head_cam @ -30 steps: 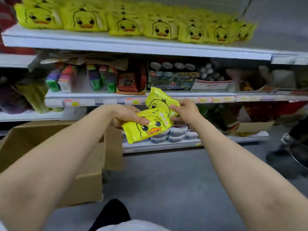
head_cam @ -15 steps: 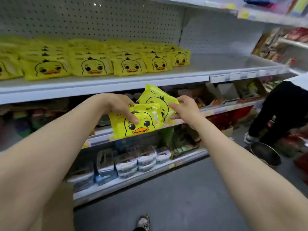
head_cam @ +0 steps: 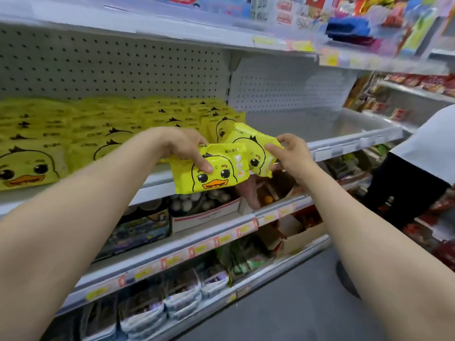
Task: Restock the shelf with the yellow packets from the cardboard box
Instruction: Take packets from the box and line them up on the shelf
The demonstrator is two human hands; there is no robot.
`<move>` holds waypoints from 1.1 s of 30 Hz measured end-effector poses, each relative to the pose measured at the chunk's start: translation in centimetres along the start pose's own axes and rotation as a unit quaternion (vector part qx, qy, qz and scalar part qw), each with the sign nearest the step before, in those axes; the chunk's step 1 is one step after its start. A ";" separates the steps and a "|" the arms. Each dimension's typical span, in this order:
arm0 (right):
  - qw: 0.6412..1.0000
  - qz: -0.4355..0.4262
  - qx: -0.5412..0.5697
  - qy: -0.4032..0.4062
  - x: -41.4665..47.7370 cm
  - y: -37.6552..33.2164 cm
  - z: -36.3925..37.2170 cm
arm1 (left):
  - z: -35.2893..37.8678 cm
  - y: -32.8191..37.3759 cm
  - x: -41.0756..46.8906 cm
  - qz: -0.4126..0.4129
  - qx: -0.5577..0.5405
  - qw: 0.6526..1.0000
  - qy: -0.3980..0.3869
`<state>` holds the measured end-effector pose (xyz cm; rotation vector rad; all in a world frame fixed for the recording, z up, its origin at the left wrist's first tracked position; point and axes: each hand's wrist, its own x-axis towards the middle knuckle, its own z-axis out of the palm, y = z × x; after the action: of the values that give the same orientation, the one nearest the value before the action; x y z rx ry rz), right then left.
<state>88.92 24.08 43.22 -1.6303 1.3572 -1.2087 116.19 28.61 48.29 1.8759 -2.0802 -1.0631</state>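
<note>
Two yellow duck-face packets are held up in front of the white shelf [head_cam: 344,129], near the middle of the view. The nearer packet [head_cam: 216,175] is gripped at its upper left edge by the left hand [head_cam: 187,148], whose fingers are curled round it with one digit pressed on the printed face. The farther packet [head_cam: 248,143], partly overlapped by the first and lying toward 2 o'clock of it, is pinched at its right end by the right hand [head_cam: 290,156], with the thumb laid on the front. Rows of stocked packets [head_cam: 73,134] of the same kind are seen on the shelf toward 9 o'clock, against the pegboard panel [head_cam: 123,65]. Price tags are carried along the lower shelf edge [head_cam: 221,239] at 6 o'clock. Another person [head_cam: 418,163] is partly seen at 3 o'clock.
</note>
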 end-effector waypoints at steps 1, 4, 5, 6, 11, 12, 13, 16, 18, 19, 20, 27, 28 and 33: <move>1.000 -0.007 -0.002 0.000 1.2 0.5 -0.7 | -0.4 0.5 1.2 -0.001 -0.005 1.000 0.007; 1.000 -0.017 -0.004 -0.009 4.9 2.3 -2.3 | -1.0 2.3 3.9 -0.026 0.002 0.999 0.035; 1.000 -0.024 -0.004 -0.013 6.3 2.9 -2.8 | -1.1 2.9 4.7 -0.039 0.011 0.998 0.053; 0.999 -0.027 -0.003 -0.016 7.6 3.4 -3.3 | -1.5 3.4 5.6 -0.053 0.014 0.996 0.067; 0.999 -0.037 0.002 -0.018 14.4 4.4 -5.6 | -3.1 6.9 9.5 -0.060 0.085 0.983 0.149; 0.999 -0.034 0.007 -0.017 15.7 4.6 -6.0 | -3.3 7.6 10.5 -0.062 0.103 0.980 0.160; 0.999 -0.030 0.016 -0.018 17.0 4.8 -6.5 | -3.3 8.2 11.6 -0.068 0.117 0.977 0.166; 0.999 -0.027 0.035 -0.027 20.4 6.2 -8.0 | -3.2 8.8 14.9 -0.092 0.146 0.971 0.168; 0.998 -0.029 0.039 -0.032 22.3 7.2 -8.8 | -2.9 8.8 16.6 -0.107 0.156 0.968 0.167; 0.998 -0.031 0.040 -0.035 23.0 7.7 -9.1 | -2.7 8.8 17.3 -0.115 0.163 0.966 0.167; 0.998 -0.034 0.042 -0.040 23.6 8.0 -9.3 | -2.5 8.7 17.8 -0.125 0.170 0.964 0.165; 0.993 -0.057 0.044 -0.091 25.9 8.8 -9.8 | -2.1 8.5 19.4 -0.184 0.189 0.952 0.154; 0.993 -0.059 0.043 -0.095 26.1 8.9 -9.7 | -2.1 8.6 19.5 -0.187 0.184 0.953 0.153; 0.991 -0.057 0.059 -0.105 27.4 9.0 -9.3 | -1.7 8.6 20.2 -0.176 0.166 0.953 0.185</move>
<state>77.75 -4.05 44.29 -1.7176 1.0553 -1.1234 105.96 9.19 47.68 2.4463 -1.8344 -0.3679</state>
